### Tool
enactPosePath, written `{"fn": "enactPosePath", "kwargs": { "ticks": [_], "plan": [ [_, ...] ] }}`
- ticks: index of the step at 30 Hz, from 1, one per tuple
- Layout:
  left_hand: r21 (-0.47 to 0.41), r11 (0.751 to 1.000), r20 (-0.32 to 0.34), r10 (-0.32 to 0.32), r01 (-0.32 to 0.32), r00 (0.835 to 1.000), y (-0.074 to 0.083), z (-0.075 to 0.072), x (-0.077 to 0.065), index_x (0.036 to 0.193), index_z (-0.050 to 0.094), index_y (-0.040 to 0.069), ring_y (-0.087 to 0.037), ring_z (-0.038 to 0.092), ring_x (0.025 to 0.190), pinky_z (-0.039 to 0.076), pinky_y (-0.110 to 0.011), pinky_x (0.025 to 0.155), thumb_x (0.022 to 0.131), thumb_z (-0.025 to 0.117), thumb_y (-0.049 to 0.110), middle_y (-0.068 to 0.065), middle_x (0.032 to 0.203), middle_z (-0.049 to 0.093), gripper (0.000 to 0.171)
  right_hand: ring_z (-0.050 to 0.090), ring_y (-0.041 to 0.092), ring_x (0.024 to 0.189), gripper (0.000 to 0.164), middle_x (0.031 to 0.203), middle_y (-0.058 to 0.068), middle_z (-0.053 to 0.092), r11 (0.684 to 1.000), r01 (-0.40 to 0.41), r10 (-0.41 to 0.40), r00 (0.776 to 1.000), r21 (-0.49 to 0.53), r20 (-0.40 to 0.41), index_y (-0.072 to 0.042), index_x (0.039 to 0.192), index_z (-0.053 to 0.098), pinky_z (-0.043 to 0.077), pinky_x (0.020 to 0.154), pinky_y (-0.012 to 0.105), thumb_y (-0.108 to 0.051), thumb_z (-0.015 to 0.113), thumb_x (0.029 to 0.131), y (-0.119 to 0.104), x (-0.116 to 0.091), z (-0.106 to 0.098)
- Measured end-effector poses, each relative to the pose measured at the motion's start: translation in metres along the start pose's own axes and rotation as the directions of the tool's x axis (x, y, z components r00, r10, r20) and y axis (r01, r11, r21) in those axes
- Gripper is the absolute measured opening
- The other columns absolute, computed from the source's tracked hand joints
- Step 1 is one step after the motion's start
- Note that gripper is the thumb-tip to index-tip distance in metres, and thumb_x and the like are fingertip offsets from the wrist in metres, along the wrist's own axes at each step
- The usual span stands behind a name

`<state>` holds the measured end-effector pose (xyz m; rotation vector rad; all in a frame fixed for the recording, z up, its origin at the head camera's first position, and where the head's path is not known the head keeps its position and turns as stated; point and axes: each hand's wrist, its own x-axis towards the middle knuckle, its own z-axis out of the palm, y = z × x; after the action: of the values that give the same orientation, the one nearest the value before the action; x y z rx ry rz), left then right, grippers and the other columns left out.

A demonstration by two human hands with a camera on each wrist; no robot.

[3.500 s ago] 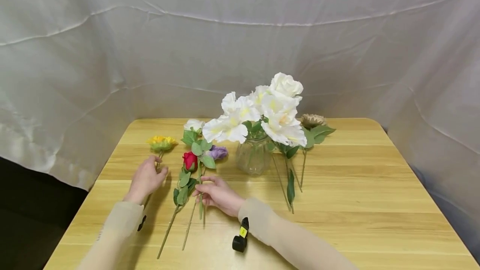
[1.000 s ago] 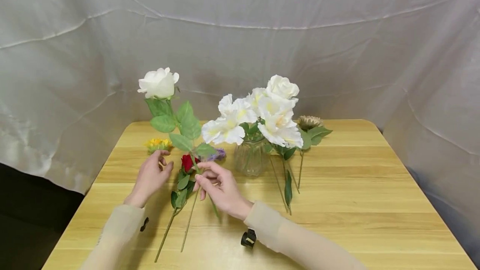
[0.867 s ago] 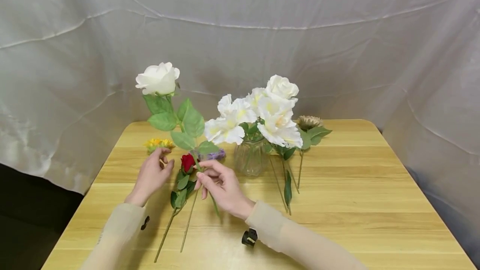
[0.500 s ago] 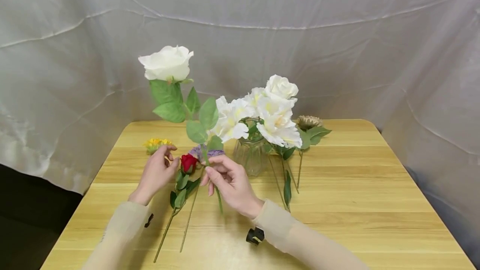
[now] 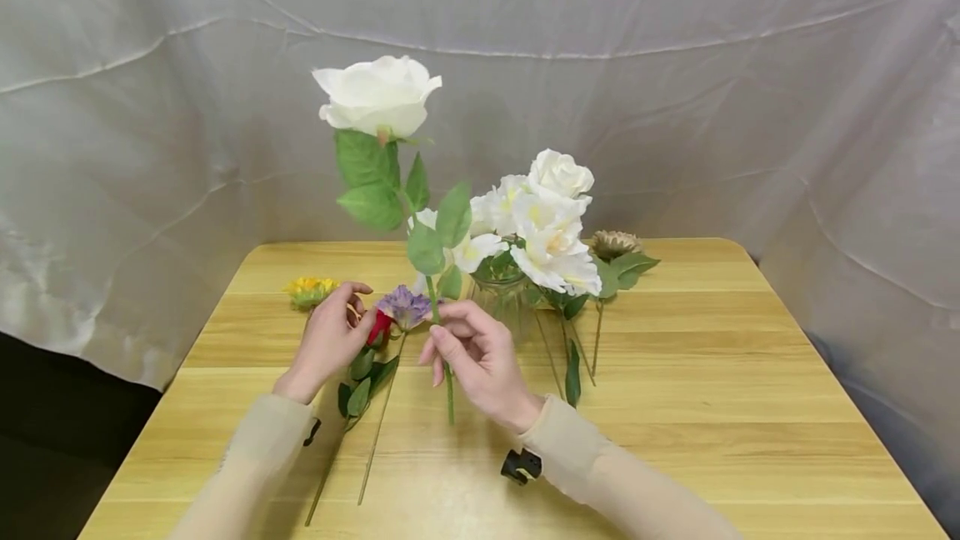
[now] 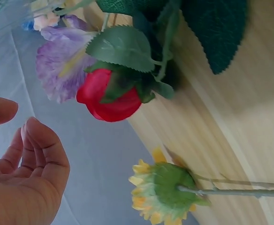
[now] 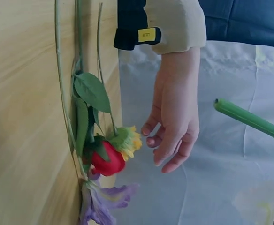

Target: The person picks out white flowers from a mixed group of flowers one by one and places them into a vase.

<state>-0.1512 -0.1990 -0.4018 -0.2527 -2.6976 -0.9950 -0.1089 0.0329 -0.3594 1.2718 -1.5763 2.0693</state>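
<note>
My right hand (image 5: pixel 480 361) pinches the green stem of a white rose (image 5: pixel 378 98) and holds it upright above the table. The stem's cut end (image 7: pixel 249 117) shows in the right wrist view. My left hand (image 5: pixel 333 344) hovers above the table with loosely bent fingers and nothing in them. In the head view it partly covers a red rose (image 5: pixel 380 327); the left wrist view shows it apart from that red bloom (image 6: pixel 109 101). A purple flower (image 5: pixel 405 307) lies between the hands, and a yellow sunflower (image 5: pixel 309 292) is left of my left hand.
Behind my right hand stands a clear glass vase (image 5: pixel 498 302) with several white flowers (image 5: pixel 551 232). Right of it a beige-brown flower (image 5: pixel 617 244) lies on the wooden table (image 5: pixel 712 357), with loose stems nearby. A grey curtain (image 5: pixel 675 90) surrounds the far side.
My right hand has taken the white rose by its stem and lifted it off the table, then moved it right and closer. My left hand has left the sunflower's stem and drifted right.
</note>
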Motion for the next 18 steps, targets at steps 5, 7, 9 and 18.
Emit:
{"fn": "enactPosePath", "kwargs": {
  "ticks": [5, 7, 9, 18],
  "plan": [
    [-0.021, 1.000, 0.014, 0.013, -0.013, 1.000, 0.006, 0.005, 0.003, 0.117, 0.054, 0.005, -0.017, 0.052, 0.064, 0.044, -0.031, 0.053, 0.089, 0.060, 0.012, -0.005, 0.083, 0.053, 0.030, 0.053, 0.019, 0.046, 0.020, 0.069, 0.027, 0.059, 0.998, 0.067, -0.067, 0.997, 0.017, -0.041, 0.019, 0.109, 0.042, 0.047, 0.035, 0.026, 0.020, 0.041, 0.089, -0.005, 0.005, -0.006],
    [-0.038, 0.999, 0.024, 0.017, -0.016, 1.000, 0.010, 0.008, 0.004, 0.117, 0.054, 0.005, -0.017, 0.053, 0.065, 0.044, -0.031, 0.053, 0.089, 0.060, 0.012, -0.005, 0.084, 0.054, 0.029, 0.053, 0.019, 0.046, 0.021, 0.070, 0.027, 0.059, 0.997, 0.080, -0.079, 0.995, 0.013, -0.056, 0.021, 0.111, 0.041, 0.045, 0.034, 0.022, 0.019, 0.041, 0.090, -0.007, 0.007, -0.010],
    [-0.061, 0.998, 0.039, 0.017, -0.015, 0.999, 0.014, 0.010, 0.005, 0.117, 0.054, 0.006, -0.017, 0.054, 0.066, 0.046, -0.031, 0.055, 0.089, 0.059, 0.011, -0.005, 0.087, 0.055, 0.029, 0.054, 0.019, 0.047, 0.021, 0.071, 0.027, 0.059, 0.997, 0.076, -0.076, 0.995, 0.003, -0.072, 0.021, 0.111, 0.040, 0.042, 0.033, 0.020, 0.018, 0.041, 0.090, -0.009, 0.009, -0.015],
    [-0.162, 0.984, 0.069, 0.086, -0.074, 0.994, 0.034, 0.027, 0.011, 0.107, 0.055, 0.002, -0.019, 0.058, 0.074, 0.054, -0.032, 0.063, 0.088, 0.061, 0.008, -0.007, 0.091, 0.059, 0.021, 0.054, 0.019, 0.049, 0.027, 0.073, 0.026, 0.058, 0.993, 0.089, -0.100, 0.982, -0.074, -0.160, 0.021, 0.117, 0.037, 0.035, 0.028, 0.021, 0.012, 0.044, 0.092, -0.024, 0.018, -0.034]
  ]
}}
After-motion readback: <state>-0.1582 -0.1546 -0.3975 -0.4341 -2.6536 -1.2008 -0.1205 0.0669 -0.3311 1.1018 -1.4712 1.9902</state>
